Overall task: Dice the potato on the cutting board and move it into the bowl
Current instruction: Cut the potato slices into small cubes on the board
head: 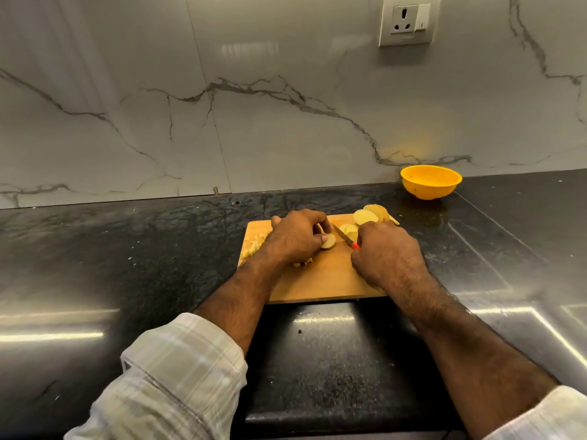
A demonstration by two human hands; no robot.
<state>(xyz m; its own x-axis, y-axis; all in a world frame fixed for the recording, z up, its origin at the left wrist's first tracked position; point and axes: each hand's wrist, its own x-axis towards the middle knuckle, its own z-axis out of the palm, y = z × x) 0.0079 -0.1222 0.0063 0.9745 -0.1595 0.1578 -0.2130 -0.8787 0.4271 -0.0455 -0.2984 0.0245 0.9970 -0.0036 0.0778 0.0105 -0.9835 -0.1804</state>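
Note:
A wooden cutting board [324, 277] lies on the dark counter. My left hand [297, 236] holds a pale potato piece [328, 241] down on the board with curled fingers. My right hand [387, 254] grips a knife with a red handle [355, 246]; its blade [341, 233] points toward the far left, beside the held piece. Potato slices [365, 216] lie at the board's far right corner. Small diced bits [254, 244] sit at the board's left edge, partly hidden by my left wrist. A yellow bowl [431, 181] stands by the wall, beyond and right of the board.
The black stone counter [127, 249] stretches left and right, with a marble backsplash behind. A wall socket [408, 20] is high on the right. A dark raised block [330, 360] sits just in front of the board, between my forearms.

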